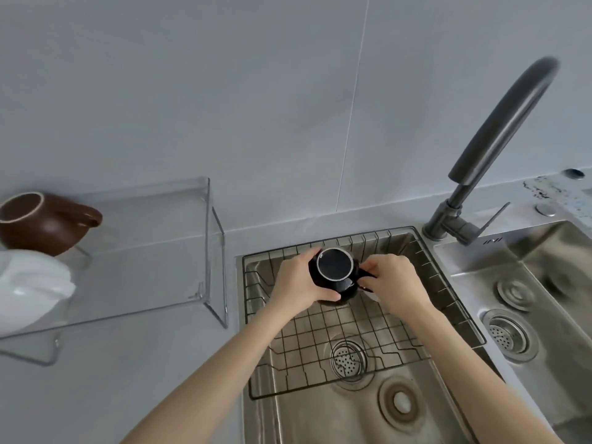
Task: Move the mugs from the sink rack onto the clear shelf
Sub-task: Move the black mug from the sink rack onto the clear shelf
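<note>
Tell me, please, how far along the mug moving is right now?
Done: a brown mug and a white mug already sit on the clear shelf. In hand: both the left hand and right hand grip an upside-down black mug over the sink rack. Left: carrying it to the shelf.

A dark gooseneck faucet [499,149] arches over a stainless double sink [525,302] set in a pale grey counter [134,373] below a grey-tiled wall [224,91].
</note>
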`<state>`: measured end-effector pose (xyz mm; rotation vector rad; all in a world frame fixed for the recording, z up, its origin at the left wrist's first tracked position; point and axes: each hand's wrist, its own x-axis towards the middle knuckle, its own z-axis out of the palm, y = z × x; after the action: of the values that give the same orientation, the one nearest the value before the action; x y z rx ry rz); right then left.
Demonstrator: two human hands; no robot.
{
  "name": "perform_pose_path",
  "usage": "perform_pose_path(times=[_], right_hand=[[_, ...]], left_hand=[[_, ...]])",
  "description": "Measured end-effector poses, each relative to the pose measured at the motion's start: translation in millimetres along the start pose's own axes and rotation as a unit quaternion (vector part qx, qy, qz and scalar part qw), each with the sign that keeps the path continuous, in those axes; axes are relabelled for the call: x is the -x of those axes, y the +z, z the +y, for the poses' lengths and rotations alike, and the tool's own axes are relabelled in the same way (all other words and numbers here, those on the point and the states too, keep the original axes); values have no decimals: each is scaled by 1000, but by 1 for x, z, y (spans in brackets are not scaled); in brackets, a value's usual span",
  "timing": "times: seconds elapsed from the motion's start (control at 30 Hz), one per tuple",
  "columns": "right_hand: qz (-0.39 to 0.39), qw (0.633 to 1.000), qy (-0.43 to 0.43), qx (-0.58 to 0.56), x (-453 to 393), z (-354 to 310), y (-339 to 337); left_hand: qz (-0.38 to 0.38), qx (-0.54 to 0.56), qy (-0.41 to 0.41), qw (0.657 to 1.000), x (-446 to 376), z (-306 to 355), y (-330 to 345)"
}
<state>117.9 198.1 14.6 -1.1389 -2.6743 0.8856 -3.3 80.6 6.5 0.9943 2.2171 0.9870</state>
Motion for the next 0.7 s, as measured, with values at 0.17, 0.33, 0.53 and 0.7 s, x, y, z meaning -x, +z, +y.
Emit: perform_pose_path(times=[0.17, 0.33, 0.53, 0.7], right_hand=[[23, 997, -77, 5, -8, -61, -37], [58, 984, -165, 23, -13, -137, -58], [78, 969, -234, 27, -23, -216, -51], [48, 965, -257, 33, -39, -263, -20]], left_hand=[[56, 5, 34, 998, 10, 24, -65], [111, 33, 42, 992, 20, 32, -137], [163, 18, 49, 985, 34, 17, -217], [162, 5, 23, 987, 37, -15, -261]])
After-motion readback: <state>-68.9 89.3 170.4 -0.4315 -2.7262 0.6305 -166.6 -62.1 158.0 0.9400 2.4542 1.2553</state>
